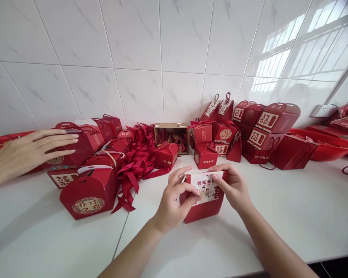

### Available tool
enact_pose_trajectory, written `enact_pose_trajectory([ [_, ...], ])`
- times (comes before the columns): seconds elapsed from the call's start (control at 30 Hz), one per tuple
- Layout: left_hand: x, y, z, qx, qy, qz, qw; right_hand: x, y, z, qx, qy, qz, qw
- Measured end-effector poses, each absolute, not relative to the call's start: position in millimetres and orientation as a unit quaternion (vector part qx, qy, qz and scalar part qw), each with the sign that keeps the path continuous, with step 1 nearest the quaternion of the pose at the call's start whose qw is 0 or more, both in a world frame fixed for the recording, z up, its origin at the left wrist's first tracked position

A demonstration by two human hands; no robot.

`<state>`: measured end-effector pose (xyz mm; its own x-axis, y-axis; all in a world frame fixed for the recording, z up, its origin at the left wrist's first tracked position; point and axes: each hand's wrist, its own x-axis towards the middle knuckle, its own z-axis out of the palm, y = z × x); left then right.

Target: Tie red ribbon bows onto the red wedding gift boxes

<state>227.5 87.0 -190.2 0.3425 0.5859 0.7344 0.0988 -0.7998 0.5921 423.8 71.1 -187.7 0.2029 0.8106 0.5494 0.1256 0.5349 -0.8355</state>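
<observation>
A red gift box (204, 211) with a white printed panel of red characters and a cartoon couple stands upright on the table before me. My right hand (231, 187) grips its top right edge, thumb in front and fingers behind. At the left side of the box, my left hand (175, 200) is closed, thumb and index finger pinched in front of the panel. Whatever is between those fingertips is too small to make out. Just behind stand a small red box with gold print (205, 156) and another small red box (166, 155).
Another person's hand (31, 152) reaches in at left over red boxes. A large red box (88, 197) stands nearby. Red ribbons (139, 154) lie heaped beside a cardboard box (170, 126). Stacked red boxes (274, 117) and a red basin (330, 144) are at right, along the tiled wall.
</observation>
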Motion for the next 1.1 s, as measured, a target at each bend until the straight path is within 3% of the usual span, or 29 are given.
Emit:
enact_pose_trajectory([
  [0.1, 230, 86, -191, 0.797, 0.222, 0.523, 0.207, 424, 71, -189, -0.423, -0.556, 0.280, 0.659],
  [0.4, 232, 88, -189, 0.785, 0.223, 0.507, 0.279, 415, 67, -191, -0.379, -0.539, 0.358, 0.662],
  [0.57, 233, 88, -191, 0.790, 0.215, 0.497, 0.287, 412, 66, -190, -0.351, -0.568, 0.309, 0.678],
  [1.1, 234, 87, -193, 0.809, 0.185, 0.500, 0.249, 412, 66, -193, -0.336, -0.572, 0.314, 0.679],
])
